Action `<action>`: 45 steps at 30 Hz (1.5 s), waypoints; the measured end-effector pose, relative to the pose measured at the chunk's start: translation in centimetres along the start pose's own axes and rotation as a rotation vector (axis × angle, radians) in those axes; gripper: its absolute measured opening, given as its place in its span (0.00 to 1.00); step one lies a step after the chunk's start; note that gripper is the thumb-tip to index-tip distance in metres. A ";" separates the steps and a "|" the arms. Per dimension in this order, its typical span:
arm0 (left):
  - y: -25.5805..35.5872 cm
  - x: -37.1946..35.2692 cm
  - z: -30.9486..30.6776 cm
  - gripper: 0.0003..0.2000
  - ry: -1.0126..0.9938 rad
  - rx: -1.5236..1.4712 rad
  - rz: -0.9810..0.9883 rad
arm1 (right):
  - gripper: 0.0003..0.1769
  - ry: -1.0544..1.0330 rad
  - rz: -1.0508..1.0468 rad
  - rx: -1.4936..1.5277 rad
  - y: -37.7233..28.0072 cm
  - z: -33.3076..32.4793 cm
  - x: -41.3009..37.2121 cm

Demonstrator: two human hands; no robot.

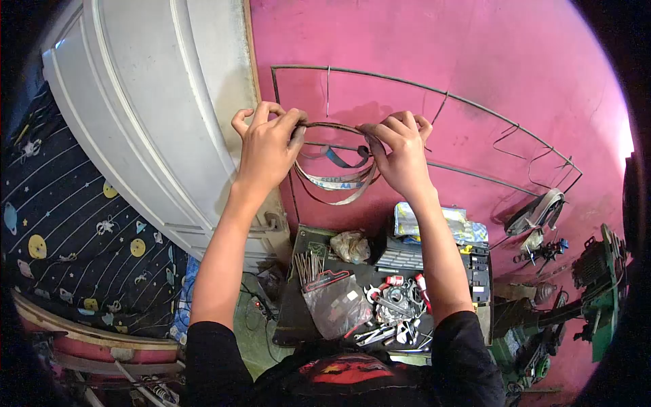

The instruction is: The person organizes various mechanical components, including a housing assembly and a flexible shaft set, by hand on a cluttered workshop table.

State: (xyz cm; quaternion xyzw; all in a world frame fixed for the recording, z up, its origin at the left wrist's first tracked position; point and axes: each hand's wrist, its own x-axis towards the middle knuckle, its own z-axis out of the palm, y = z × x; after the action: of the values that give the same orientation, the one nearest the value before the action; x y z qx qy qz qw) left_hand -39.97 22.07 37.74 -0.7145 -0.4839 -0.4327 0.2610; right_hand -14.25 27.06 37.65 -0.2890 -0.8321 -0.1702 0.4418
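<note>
A thin coiled strip (339, 183), brown on one side and pale with blue print on the other, hangs in loops between my hands. My left hand (268, 146) pinches its upper edge at the left between thumb and fingers. On the right, my right hand (400, 146) pinches the same strip, its other fingers curled. Both hands are raised before the pink wall (461, 41), in front of a thin metal frame (380, 76) with wire hooks.
Below is a dark table (288, 325) with a clear plastic bag (337, 306), wrenches (376, 334) and metal parts. A white door (149, 102) stands at the left, beside dark patterned fabric (74, 251). Green machinery (603, 292) is at the right.
</note>
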 end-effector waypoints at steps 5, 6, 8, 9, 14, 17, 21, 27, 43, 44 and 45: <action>-1.6 1.6 2.1 0.07 0.017 0.049 -0.058 | 0.17 0.055 0.070 -0.019 1.2 2.5 1.6; -1.9 1.8 2.5 0.06 0.039 0.039 -0.062 | 0.17 0.051 0.069 -0.019 1.5 3.0 1.9; -2.5 1.8 3.6 0.05 0.057 0.029 -0.072 | 0.18 0.064 0.076 -0.029 2.0 3.8 2.2; -2.7 1.7 4.2 0.05 0.064 0.031 -0.075 | 0.18 0.059 0.075 -0.025 2.1 4.2 2.4; -3.5 1.0 6.2 0.05 0.058 0.097 -0.089 | 0.19 0.015 0.119 -0.024 3.3 6.3 2.1; -4.0 0.2 7.7 0.06 0.087 0.119 -0.052 | 0.20 0.024 0.115 -0.032 3.7 7.4 1.6; -4.4 -0.7 9.2 0.07 0.126 0.115 -0.038 | 0.21 0.034 0.101 -0.034 3.8 8.4 0.9; -4.5 -1.9 10.5 0.08 0.103 0.107 -0.069 | 0.20 0.041 0.069 -0.090 3.5 9.5 0.1; 1.6 -12.1 7.7 0.25 0.069 0.041 -0.338 | 0.34 -0.053 0.289 -0.020 -3.3 5.3 -12.2; 2.3 -14.4 7.6 0.24 0.041 0.030 -0.402 | 0.34 -0.097 0.330 -0.001 -4.0 4.8 -14.6; 3.2 -16.7 7.2 0.24 0.022 0.027 -0.402 | 0.34 -0.141 0.373 0.019 -4.8 4.3 -17.1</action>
State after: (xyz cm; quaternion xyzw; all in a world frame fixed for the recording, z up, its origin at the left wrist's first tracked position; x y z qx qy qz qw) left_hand -37.00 18.75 19.81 -0.5952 -0.6199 -0.4771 0.1842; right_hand -12.46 19.99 20.87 -0.4451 -0.7946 -0.0572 0.4090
